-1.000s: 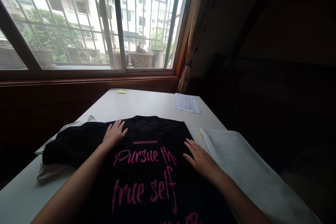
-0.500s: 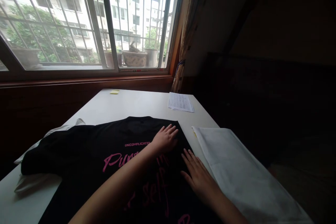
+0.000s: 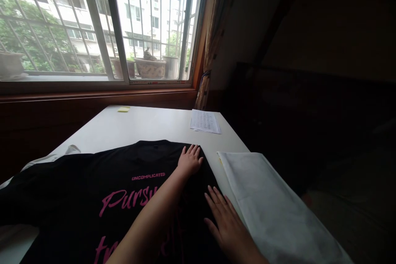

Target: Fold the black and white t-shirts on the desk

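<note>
A black T-shirt point(image 3: 108, 169) with pink lettering lies spread on the white table. My left hand point(image 3: 190, 159) rests flat near the shirt's right shoulder, fingers spread, its forearm crossing over part of the lettering. Lower and to the right, my right hand point(image 3: 225, 218) lies on the shirt's right side with fingers stretched out and thumb apart. Neither hand grips the cloth. The shirt's lower part runs out of view at the bottom.
Folded pale grey cloth point(image 3: 272, 198) lies along the table's right side. Printed papers point(image 3: 205, 121) and a yellow sticky note point(image 3: 123, 109) sit on the far part of the white table point(image 3: 148, 121). White fabric point(image 3: 46, 159) shows beyond the left sleeve. A barred window stands behind.
The shirt has shifted left and closer in view, and its left sleeve now reaches the frame edge. My left hand is nearer the shoulder corner; my right hand sits slightly lower. The view has turned right.
</note>
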`<state>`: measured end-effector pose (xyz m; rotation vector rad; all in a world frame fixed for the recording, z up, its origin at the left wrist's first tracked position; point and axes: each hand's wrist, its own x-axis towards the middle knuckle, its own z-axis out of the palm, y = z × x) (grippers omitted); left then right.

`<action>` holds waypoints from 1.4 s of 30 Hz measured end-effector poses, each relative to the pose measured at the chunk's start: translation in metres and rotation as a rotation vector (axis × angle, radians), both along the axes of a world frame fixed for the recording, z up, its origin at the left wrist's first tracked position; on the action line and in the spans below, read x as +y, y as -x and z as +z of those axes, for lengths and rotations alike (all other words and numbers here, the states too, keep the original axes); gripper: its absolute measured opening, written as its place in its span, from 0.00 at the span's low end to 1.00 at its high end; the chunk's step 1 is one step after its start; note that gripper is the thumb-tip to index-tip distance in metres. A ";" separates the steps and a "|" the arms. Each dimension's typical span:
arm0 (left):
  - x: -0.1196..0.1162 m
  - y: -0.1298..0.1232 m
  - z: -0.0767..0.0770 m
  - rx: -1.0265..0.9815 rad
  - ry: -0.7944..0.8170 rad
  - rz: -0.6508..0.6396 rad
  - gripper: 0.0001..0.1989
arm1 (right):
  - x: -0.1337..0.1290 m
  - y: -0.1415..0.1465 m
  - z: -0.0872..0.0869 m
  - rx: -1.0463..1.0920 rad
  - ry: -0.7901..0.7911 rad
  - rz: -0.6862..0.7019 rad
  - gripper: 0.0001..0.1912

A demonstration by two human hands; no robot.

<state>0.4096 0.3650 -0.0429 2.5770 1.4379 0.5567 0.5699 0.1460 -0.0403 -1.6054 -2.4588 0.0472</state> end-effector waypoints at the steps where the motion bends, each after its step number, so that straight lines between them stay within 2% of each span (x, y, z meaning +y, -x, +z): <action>1: 0.001 -0.001 0.000 -0.002 0.002 0.007 0.29 | 0.000 0.000 0.000 0.000 0.000 0.004 0.36; 5: 0.005 -0.002 0.006 -0.013 0.009 0.035 0.28 | 0.000 0.000 0.001 -0.005 -0.015 0.004 0.36; 11: 0.012 0.005 0.022 -0.041 0.041 0.109 0.28 | -0.002 0.002 0.003 -0.046 -0.067 -0.020 0.33; 20: 0.031 0.023 0.037 -0.074 0.256 0.137 0.34 | -0.002 0.001 0.006 -0.020 -0.099 -0.004 0.32; 27: 0.038 0.033 0.040 -0.131 0.351 0.096 0.34 | -0.004 0.001 0.014 -0.003 -0.132 0.019 0.27; 31: 0.042 0.039 0.040 -0.149 0.396 0.066 0.35 | -0.008 0.001 0.020 0.003 -0.179 0.095 0.23; 35: 0.047 0.046 0.043 -0.146 0.449 0.054 0.36 | -0.011 0.001 0.025 -0.034 -0.219 0.190 0.25; 42: 0.048 0.059 0.049 -0.129 0.510 0.043 0.31 | -0.009 0.005 0.029 -0.108 -0.244 0.222 0.26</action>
